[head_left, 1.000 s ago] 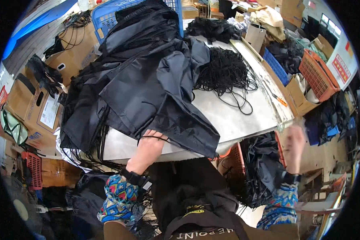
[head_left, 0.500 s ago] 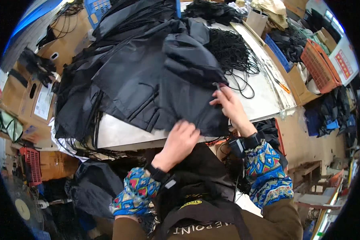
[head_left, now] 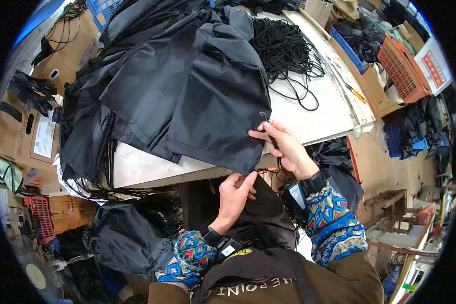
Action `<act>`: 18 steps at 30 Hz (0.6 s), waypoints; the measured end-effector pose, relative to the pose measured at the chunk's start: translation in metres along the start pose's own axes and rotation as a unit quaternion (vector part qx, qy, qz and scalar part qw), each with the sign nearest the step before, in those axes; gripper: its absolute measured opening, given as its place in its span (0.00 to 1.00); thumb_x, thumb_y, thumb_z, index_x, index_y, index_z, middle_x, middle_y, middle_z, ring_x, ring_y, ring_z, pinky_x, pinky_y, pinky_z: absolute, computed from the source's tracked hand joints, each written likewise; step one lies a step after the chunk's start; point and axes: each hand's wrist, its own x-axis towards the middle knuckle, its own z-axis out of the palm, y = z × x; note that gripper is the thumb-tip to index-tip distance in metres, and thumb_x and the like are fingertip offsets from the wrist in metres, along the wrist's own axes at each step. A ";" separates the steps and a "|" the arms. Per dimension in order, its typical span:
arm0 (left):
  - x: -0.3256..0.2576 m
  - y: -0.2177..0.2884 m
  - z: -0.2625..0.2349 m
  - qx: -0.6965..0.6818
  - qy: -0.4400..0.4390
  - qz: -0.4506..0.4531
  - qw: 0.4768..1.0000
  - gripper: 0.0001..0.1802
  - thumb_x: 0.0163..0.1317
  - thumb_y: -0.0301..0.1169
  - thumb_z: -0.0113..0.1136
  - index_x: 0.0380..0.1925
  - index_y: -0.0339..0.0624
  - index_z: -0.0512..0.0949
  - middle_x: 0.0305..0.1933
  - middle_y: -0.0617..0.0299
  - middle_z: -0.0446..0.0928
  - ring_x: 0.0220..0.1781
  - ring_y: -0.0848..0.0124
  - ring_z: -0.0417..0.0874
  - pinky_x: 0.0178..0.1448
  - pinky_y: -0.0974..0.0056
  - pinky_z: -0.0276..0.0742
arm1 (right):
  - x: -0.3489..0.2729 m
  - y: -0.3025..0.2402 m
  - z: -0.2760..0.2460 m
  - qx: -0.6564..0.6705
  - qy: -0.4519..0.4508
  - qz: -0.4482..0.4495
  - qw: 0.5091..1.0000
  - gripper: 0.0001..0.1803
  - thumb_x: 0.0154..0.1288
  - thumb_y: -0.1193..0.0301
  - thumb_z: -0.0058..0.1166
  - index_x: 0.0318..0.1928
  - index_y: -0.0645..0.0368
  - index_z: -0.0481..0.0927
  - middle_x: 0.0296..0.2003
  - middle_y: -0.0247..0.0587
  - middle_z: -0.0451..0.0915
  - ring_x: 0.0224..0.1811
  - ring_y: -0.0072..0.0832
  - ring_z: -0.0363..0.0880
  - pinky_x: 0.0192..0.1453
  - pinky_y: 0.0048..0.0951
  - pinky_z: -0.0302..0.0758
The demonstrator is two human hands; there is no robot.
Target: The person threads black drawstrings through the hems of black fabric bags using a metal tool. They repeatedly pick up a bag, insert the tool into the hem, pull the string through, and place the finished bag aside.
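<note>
Black fabric pieces (head_left: pixel 213 109), which look like flat bags, lie in layers across the white tabletop. At the near corner of the top piece, my left hand (head_left: pixel 233 197) pinches the fabric edge between thumb and fingers. My right hand (head_left: pixel 287 149) is closed around a thin wire hook (head_left: pixel 262 114), whose curled tip shows above the thumb and lies over the fabric's right edge. Part of the hook is hidden in the fingers. A tangled heap of black cords (head_left: pixel 286 50) rests beyond my right hand, one loop trailing over the table.
An orange-handled cutter (head_left: pixel 356 93) lies along the table's right side. Further right are an orange basket (head_left: pixel 403 68) and a blue crate (head_left: pixel 347 48). Cardboard boxes (head_left: pixel 28 137) stand at the left. A black bag (head_left: pixel 126 235) hangs below the table's near edge.
My left hand has moved down and right to the fabric's near corner and now pinches it. My right hand has lowered slightly with the hook. The top fabric piece is smoother and pulled nearer.
</note>
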 end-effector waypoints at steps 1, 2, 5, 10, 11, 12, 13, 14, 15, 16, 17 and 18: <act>0.001 0.001 0.000 0.027 0.014 0.016 0.999 0.14 0.63 0.35 0.60 0.33 0.31 0.78 0.26 0.59 0.77 0.24 0.76 0.77 0.25 0.70 0.77 | 0.002 0.006 -0.002 -0.008 -0.021 -0.007 1.000 0.10 0.72 0.64 0.45 0.40 0.55 0.74 0.38 0.36 0.80 0.34 0.10 0.76 0.13 0.14 0.49; 0.001 -0.002 -0.002 0.044 0.018 0.027 0.999 0.14 0.64 0.35 0.59 0.33 0.31 0.78 0.27 0.59 0.78 0.24 0.75 0.77 0.24 0.70 0.77 | -0.001 0.008 -0.001 -0.025 -0.001 -0.015 1.000 0.10 0.72 0.64 0.45 0.40 0.55 0.75 0.38 0.37 0.81 0.32 0.08 0.74 0.14 0.13 0.48; 0.003 -0.005 -0.015 -0.013 0.007 0.030 0.999 0.14 0.66 0.35 0.56 0.33 0.32 0.78 0.29 0.57 0.79 0.26 0.74 0.78 0.23 0.70 0.76 | -0.020 0.004 0.018 -0.110 0.035 -0.059 0.992 0.12 0.72 0.63 0.44 0.43 0.56 0.77 0.38 0.39 0.83 0.28 0.09 0.71 0.18 0.14 0.56; -0.010 0.044 -0.021 -0.175 -0.008 -0.039 0.984 0.12 0.66 0.35 0.57 0.31 0.36 0.77 0.29 0.60 0.78 0.25 0.76 0.77 0.22 0.73 0.72 | -0.089 -0.014 0.038 -0.544 0.125 -0.359 0.748 0.14 0.61 0.80 0.54 0.48 0.63 0.78 0.31 0.49 0.77 0.29 0.41 0.78 0.32 0.32 0.73; -0.010 0.049 -0.021 -0.195 -0.002 -0.040 0.980 0.12 0.66 0.35 0.57 0.31 0.36 0.76 0.30 0.60 0.78 0.24 0.76 0.77 0.22 0.73 0.72 | -0.091 -0.010 0.035 -0.539 0.084 -0.409 0.731 0.13 0.61 0.80 0.53 0.47 0.62 0.78 0.28 0.49 0.76 0.27 0.41 0.77 0.30 0.33 0.73; -0.010 0.054 -0.020 -0.215 0.000 -0.041 0.976 0.12 0.65 0.35 0.58 0.31 0.37 0.76 0.30 0.60 0.78 0.24 0.76 0.77 0.21 0.73 0.71 | -0.097 -0.009 0.037 -0.546 0.060 -0.390 0.739 0.13 0.60 0.78 0.54 0.46 0.62 0.78 0.25 0.46 0.75 0.25 0.40 0.77 0.28 0.34 0.73; -0.009 0.055 -0.020 -0.225 0.003 -0.039 0.974 0.11 0.65 0.35 0.59 0.31 0.38 0.75 0.31 0.60 0.78 0.23 0.76 0.76 0.20 0.73 0.69 | -0.104 -0.006 0.042 -0.572 0.055 -0.382 0.724 0.12 0.59 0.77 0.55 0.45 0.61 0.78 0.23 0.44 0.75 0.24 0.39 0.76 0.26 0.35 0.72; -0.009 0.056 -0.021 -0.226 0.005 -0.032 0.974 0.11 0.65 0.35 0.59 0.31 0.38 0.75 0.31 0.60 0.78 0.23 0.76 0.76 0.21 0.73 0.70 | -0.109 -0.002 0.046 -0.597 0.048 -0.373 0.709 0.12 0.59 0.76 0.56 0.45 0.61 0.78 0.22 0.42 0.74 0.23 0.37 0.76 0.25 0.35 0.72; -0.008 0.056 -0.020 -0.227 0.006 -0.026 0.974 0.11 0.65 0.35 0.59 0.31 0.38 0.75 0.31 0.61 0.78 0.23 0.76 0.76 0.21 0.73 0.70 | -0.111 0.003 0.048 -0.612 0.049 -0.378 0.693 0.12 0.57 0.75 0.58 0.44 0.59 0.78 0.21 0.39 0.73 0.22 0.35 0.75 0.22 0.34 0.71; -0.008 0.055 -0.019 -0.229 0.006 -0.020 0.973 0.11 0.65 0.35 0.59 0.31 0.38 0.76 0.30 0.61 0.78 0.23 0.77 0.76 0.21 0.73 0.70 | -0.113 0.006 0.050 -0.619 0.048 -0.378 0.687 0.13 0.56 0.75 0.58 0.43 0.59 0.78 0.20 0.38 0.71 0.21 0.34 0.75 0.21 0.33 0.70; -0.008 0.055 -0.019 -0.224 0.004 -0.017 0.974 0.10 0.65 0.35 0.59 0.31 0.39 0.75 0.30 0.61 0.78 0.23 0.77 0.76 0.21 0.73 0.70 | -0.113 0.009 0.050 -0.623 0.051 -0.383 0.680 0.13 0.56 0.75 0.58 0.43 0.59 0.78 0.20 0.37 0.71 0.21 0.34 0.75 0.21 0.33 0.70; -0.008 0.054 -0.019 -0.218 0.004 -0.014 0.976 0.10 0.64 0.35 0.59 0.31 0.39 0.75 0.29 0.62 0.78 0.22 0.77 0.76 0.21 0.73 0.70 | -0.111 0.013 0.050 -0.625 0.051 -0.389 0.675 0.13 0.56 0.75 0.59 0.44 0.59 0.78 0.20 0.37 0.71 0.21 0.34 0.75 0.21 0.33 0.69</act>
